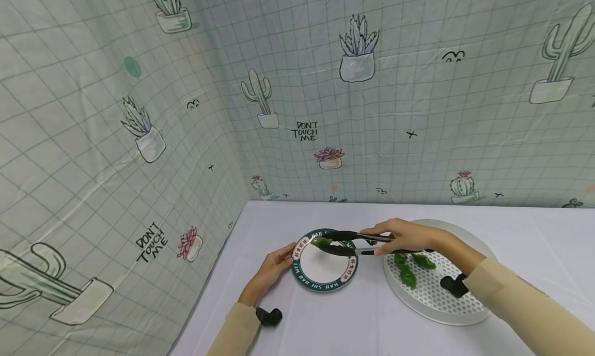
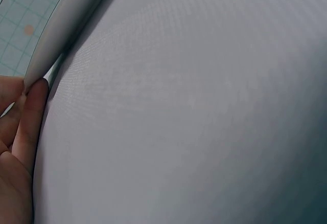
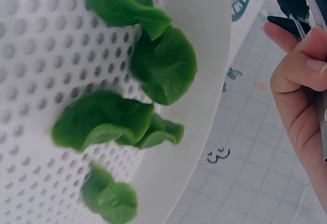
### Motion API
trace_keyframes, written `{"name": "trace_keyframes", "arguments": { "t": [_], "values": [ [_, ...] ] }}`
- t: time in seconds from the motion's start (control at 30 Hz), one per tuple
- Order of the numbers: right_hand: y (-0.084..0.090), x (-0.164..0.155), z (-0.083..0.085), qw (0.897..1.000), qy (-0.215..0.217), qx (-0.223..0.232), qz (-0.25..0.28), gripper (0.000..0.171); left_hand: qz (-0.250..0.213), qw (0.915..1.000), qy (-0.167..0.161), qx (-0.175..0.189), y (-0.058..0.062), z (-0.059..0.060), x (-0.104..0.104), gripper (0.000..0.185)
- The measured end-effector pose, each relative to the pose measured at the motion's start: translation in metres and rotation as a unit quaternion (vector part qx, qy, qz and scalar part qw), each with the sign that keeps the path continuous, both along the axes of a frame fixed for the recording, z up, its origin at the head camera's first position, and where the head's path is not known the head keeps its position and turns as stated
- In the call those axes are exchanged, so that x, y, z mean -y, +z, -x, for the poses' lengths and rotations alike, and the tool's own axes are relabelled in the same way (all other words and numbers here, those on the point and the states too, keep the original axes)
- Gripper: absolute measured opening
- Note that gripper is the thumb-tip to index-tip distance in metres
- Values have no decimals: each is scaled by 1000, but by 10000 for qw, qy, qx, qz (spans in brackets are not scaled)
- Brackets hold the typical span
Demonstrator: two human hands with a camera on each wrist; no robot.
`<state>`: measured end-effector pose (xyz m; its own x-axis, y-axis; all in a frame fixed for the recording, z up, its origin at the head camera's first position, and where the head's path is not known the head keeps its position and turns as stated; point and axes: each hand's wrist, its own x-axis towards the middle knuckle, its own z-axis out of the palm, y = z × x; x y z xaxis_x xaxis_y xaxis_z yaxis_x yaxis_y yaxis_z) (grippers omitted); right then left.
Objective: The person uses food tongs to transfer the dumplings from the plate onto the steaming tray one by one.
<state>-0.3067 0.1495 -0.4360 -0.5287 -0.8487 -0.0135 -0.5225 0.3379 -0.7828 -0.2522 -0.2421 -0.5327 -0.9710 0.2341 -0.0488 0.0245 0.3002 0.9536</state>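
My left hand [image 1: 271,265] holds the left rim of a round white plate [image 1: 321,271] with a green lettered border. In the left wrist view, its fingertips [image 2: 37,93] meet at the plate's edge [image 2: 61,24]. Black-tipped tongs [image 1: 341,235] are gripped in my right hand [image 1: 411,234], reaching leftward over the plate. Between the tong tips is a green leaf [image 1: 319,241], above the plate's upper left part. Several more green leaves [image 3: 102,121] lie on a round white perforated tray [image 1: 418,307] at the right, partly under my right arm.
A white cloth [image 1: 358,320] covers the table. Behind and to the left hangs a grid-patterned curtain [image 1: 288,165] with cactus prints. Black devices sit at the left wrist [image 1: 269,317] and the right wrist [image 1: 454,285].
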Motion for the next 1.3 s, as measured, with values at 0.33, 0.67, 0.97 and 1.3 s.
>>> {"name": "trace_keyframes", "arguments": {
  "t": [0.33,0.67,0.97,1.3],
  "values": [
    [5,-40,-26,9972,-261,-663,227,58,1,10000,-20,-51,-3,-2,0,48],
    [3,-76,-47,9938,-349,-981,402,57,71,9998,-50,-158,-5,-4,2,48],
    [0,-113,-66,9934,-553,-906,440,54,59,9999,-7,-145,0,-3,1,48],
    [-18,-146,-81,9942,-627,-612,616,54,48,9999,1,-160,-1,0,-2,48]
  ]
}}
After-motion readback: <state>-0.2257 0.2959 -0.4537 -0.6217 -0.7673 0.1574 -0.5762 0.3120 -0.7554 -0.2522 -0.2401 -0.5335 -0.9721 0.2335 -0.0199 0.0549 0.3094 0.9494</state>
